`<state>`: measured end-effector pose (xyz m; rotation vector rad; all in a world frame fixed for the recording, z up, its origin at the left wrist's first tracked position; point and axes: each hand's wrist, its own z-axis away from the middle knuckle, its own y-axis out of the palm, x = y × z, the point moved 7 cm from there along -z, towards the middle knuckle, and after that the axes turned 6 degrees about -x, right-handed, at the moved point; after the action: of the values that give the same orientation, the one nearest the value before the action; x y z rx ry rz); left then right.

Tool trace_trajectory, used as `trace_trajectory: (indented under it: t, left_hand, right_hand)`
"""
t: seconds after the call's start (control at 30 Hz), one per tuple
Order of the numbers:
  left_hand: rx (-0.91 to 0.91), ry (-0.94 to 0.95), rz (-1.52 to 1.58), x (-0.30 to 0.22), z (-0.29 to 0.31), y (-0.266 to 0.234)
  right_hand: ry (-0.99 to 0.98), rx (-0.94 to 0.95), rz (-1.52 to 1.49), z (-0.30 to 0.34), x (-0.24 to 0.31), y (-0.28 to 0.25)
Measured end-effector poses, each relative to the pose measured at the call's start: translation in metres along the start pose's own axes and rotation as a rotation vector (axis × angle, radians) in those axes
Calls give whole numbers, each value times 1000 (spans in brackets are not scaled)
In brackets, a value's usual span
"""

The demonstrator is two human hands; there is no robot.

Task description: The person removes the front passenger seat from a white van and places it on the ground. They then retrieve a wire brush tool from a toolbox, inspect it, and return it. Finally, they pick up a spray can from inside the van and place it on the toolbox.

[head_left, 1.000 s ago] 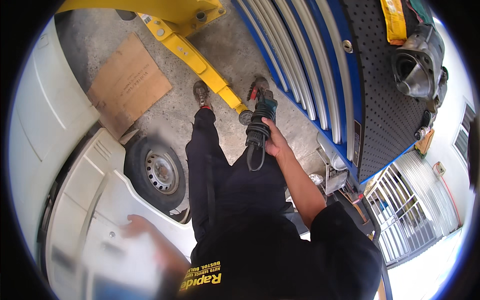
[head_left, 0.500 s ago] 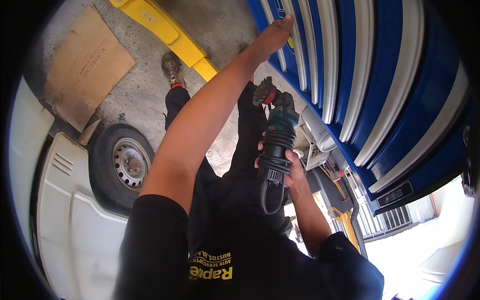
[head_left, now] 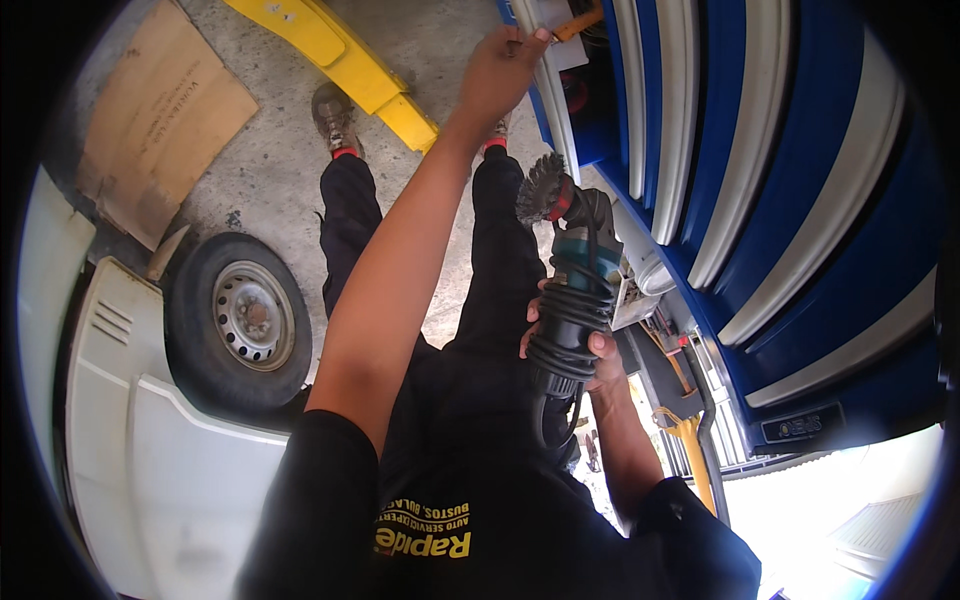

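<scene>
My left hand [head_left: 500,78] is closed on the pale edge of a pulled-out drawer [head_left: 553,105] of the blue tool cabinet; the thumb lies on the edge and the other fingers are partly hidden. Inside the drawer an orange-handled tool [head_left: 578,24] shows. Around the body of an angle grinder [head_left: 585,250] wraps my right hand [head_left: 606,360], its palm hidden behind the tool. The grinder's black cord is wound around its body, and a wire cup brush [head_left: 545,188] sits at its upper end.
More closed drawers with pale handles fill the blue cabinet [head_left: 690,230] on the right. A wheel [head_left: 240,318] leans by a white vehicle panel [head_left: 130,400] on the left. Flattened cardboard [head_left: 165,120] and a yellow metal arm [head_left: 340,65] lie on the concrete floor.
The drawer under my left hand has come out from the cabinet, and that hand has moved left with it. The grinder has shifted slightly right and down in my right hand.
</scene>
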<state>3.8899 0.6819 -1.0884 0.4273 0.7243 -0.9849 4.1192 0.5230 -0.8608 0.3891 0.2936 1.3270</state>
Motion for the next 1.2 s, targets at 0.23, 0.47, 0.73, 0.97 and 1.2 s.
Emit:
trace_trajectory:
  t: [0.23,0.47,0.73,0.97,1.2]
  left_hand:
    - [-177,43,61,37,44,-104]
    - [-190,-100,104,62,83,-190]
    - [-292,-121,-28,60,115,-251]
    - [-352,806,-692,-51,128,-155]
    - [152,1177,-1494,37,47,-2]
  right_hand:
    - [-38,-20,39,-14,-9,3]
    - [-58,-93,-38,-52,-24,18]
    - [-87,-131,-446,-110,-52,48]
    - [-141,-103,-463,-104,-71,41]
    - [-286,32,-327,-91,-51,53]
